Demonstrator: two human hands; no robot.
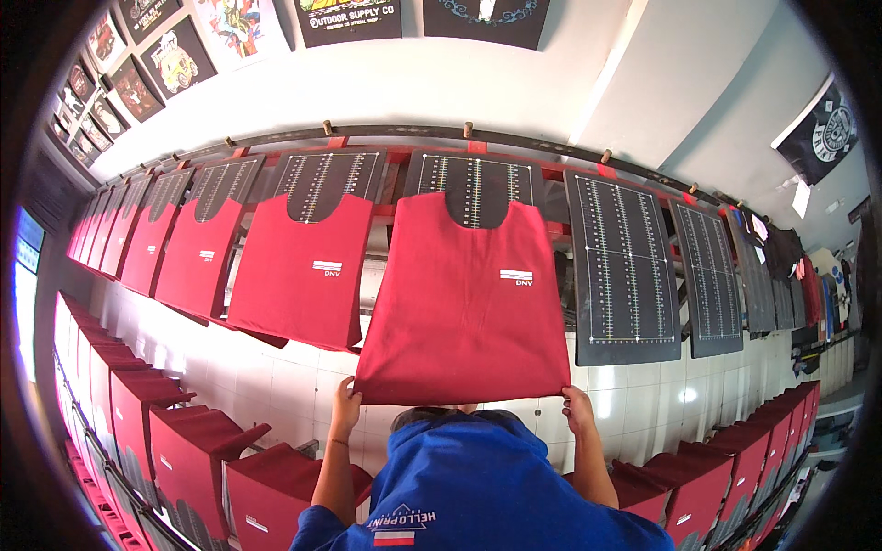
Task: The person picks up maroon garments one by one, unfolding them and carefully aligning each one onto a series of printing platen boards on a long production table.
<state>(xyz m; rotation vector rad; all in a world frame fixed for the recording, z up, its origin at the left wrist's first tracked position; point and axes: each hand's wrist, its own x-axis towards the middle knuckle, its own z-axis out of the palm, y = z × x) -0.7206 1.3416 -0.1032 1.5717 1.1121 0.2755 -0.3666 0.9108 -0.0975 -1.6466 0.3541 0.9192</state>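
A red shirt panel (455, 312) with a curved neckline and a small white print on its right side lies over a black board (519, 179) marked with white ruler lines. My left hand (346, 406) pinches its near left corner. At the near right corner, my right hand (578, 410) grips the hem in the same way. The near edge stretches almost straight between my hands. The upper end of the board shows past the neckline, while the rest is hidden under the cloth.
Left of me, several boards carry similar red panels (303, 271). To the right stand bare black boards (627, 271) with white grids. A dark rail (395, 131) runs behind the row. More red panels (197, 450) on boards line the rows behind me on both sides.
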